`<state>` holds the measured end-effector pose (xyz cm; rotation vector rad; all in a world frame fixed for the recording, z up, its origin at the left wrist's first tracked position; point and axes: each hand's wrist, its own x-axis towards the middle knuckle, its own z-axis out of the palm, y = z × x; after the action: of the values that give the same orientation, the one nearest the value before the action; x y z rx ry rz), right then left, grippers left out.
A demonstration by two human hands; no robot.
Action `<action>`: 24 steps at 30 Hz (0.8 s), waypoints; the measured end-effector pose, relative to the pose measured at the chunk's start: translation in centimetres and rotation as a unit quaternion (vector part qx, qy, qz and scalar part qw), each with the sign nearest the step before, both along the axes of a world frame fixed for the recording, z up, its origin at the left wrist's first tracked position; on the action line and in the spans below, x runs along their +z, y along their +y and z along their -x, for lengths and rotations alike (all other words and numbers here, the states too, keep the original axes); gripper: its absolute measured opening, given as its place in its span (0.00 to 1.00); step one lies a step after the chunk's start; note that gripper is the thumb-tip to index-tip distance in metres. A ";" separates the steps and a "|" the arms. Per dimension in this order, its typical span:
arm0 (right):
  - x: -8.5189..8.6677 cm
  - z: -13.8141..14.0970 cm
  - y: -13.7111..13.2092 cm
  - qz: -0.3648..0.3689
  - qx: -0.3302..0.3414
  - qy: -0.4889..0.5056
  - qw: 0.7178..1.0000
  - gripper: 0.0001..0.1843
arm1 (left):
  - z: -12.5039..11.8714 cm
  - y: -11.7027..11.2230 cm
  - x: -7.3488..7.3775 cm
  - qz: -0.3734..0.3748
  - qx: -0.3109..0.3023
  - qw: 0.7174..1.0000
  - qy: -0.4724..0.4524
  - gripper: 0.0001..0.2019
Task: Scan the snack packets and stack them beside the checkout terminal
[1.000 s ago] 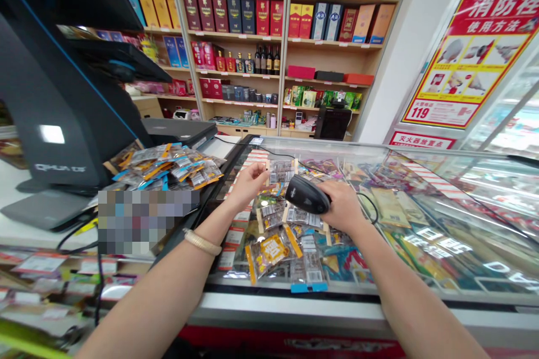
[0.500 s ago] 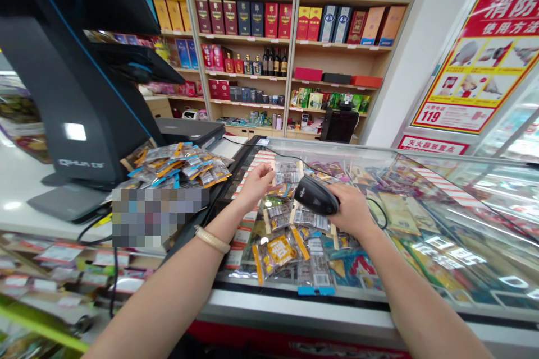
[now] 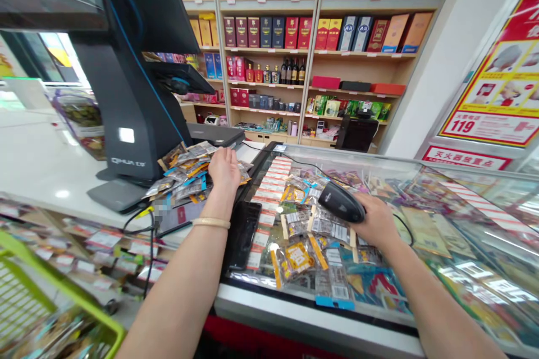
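My right hand (image 3: 377,221) grips a black handheld barcode scanner (image 3: 341,202) above small snack packets (image 3: 298,258) spread on the glass counter. These packets are clear with orange, blue or cream ends, and some show printed barcodes. Over on the left, my left hand (image 3: 224,168), with a pale bangle at the wrist, rests at a heap of similar packets (image 3: 189,171). Its fingers are stretched out against the heap, and I see nothing held in them. The fingertips are partly hidden.
A point-of-sale terminal (image 3: 138,106) stands left of the heap. A dark phone (image 3: 244,233) lies on the counter's left edge. The scanner's cable (image 3: 406,227) loops right. A green basket (image 3: 101,317) holding packets is at lower left. Shelves of boxed goods (image 3: 269,33) stand behind.
My left hand has moved left from the packets on the glass to the heap beside the terminal. The scanner stays over the glass in my right hand. The view has turned left.
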<state>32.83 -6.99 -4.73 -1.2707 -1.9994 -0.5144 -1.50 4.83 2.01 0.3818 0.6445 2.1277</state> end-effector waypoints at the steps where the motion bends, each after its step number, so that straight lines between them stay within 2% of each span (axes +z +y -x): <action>1: 0.0 -0.1 0.0 -0.004 0.002 0.002 1.000 0.14 | 0.0 -0.1 -0.3 0.004 -0.009 1.000 0.011 0.07; 5: 0.2 -0.2 0.0 -0.001 0.005 0.008 1.000 0.16 | -1.1 -0.5 -1.6 0.002 -0.051 0.991 0.126 0.12; 7: 0.2 -0.2 0.0 0.006 -0.006 0.013 1.000 0.16 | -2.2 -0.6 -2.4 0.018 -0.093 0.969 0.228 0.14; 8: 0.3 -0.2 0.0 0.009 -0.012 0.017 1.000 0.16 | -2.8 -0.6 -2.9 0.026 -0.118 0.949 0.289 0.14; 10: 0.3 -0.3 0.0 0.014 -0.025 0.024 0.999 0.16 | -4.2 -0.8 -4.0 0.027 -0.166 0.889 0.425 0.15; 13: 0.3 -0.4 0.0 0.017 -0.031 0.035 0.999 0.16 | -6.1 -1.4 -5.8 -0.014 -0.196 0.758 0.622 0.16; 15: 0.4 -0.4 0.0 0.018 -0.031 0.040 0.999 0.17 | -7.2 -2.0 -6.7 -0.066 -0.191 0.670 0.714 0.19; 17: 0.4 -0.4 0.0 0.017 -0.033 0.043 0.998 0.18 | -8.2 -2.5 -7.2 -0.126 -0.190 0.602 0.765 0.25; 20: 0.5 -0.4 0.0 0.012 -0.034 0.044 0.998 0.18 | -9.5 -2.8 -7.3 -0.182 -0.206 0.544 0.793 0.32; 24: 0.4 -0.4 0.0 0.020 -0.037 0.042 0.998 0.16 | -10.7 -2.7 -7.5 -0.185 -0.233 0.501 0.813 0.31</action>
<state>33.26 -7.00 -4.29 -1.3716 -1.9074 -0.4504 9.20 2.16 -5.52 2.5755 0.8064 0.7095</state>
